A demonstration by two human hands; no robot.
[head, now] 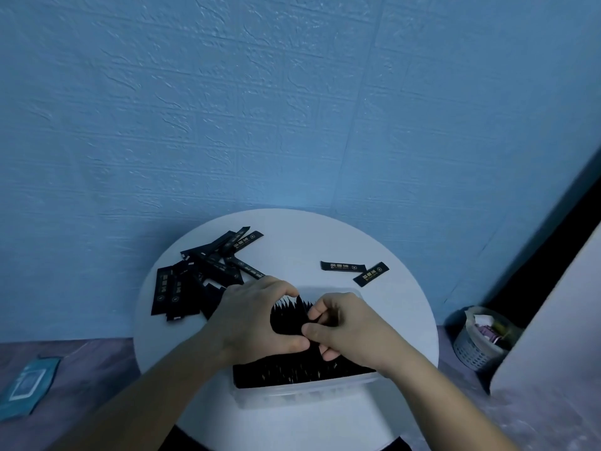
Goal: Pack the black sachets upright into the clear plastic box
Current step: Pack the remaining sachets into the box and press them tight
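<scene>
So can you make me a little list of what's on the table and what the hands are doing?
table: round white table
box: clear plastic box, at the table's near edge
in the box: upright sachets, black, standing on end
left hand: fingers and thumb curved round a bunch of them
right hand: pinches the same bunch from the other side
loose pile: black sachets lying flat, left of the box
two more sachets: flat, behind the box on the right
floor: basket, right of the table
</scene>
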